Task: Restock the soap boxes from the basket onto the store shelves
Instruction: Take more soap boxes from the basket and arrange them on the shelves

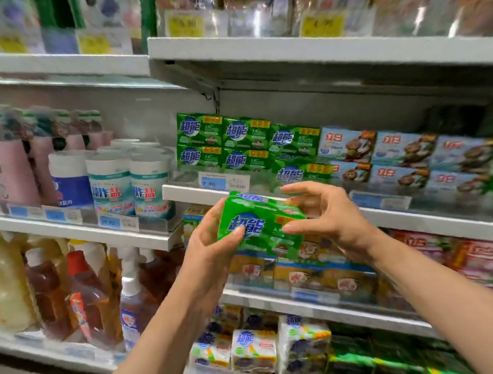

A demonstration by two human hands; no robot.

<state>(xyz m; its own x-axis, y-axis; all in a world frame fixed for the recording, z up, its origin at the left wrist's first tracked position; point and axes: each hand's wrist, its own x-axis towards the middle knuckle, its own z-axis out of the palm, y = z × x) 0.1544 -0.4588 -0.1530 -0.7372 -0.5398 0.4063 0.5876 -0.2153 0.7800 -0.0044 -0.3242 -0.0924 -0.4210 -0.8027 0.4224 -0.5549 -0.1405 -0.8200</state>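
Nearest the camera, the left hand [213,239] curls round the left end of a green soap box [259,224], thumb on its printed face, while the right hand [322,211] pinches its right end with thumb below and fingers arched over the top, probably to square it up before shelving. The green soap box hangs in the air just below and in front of the shelf edge [194,193], printed face toward the camera, long axis running left to right and dipping to the right. Beyond that edge stand stacked green soap boxes [246,143], faces outward, with blue soap boxes [402,157] to their right.
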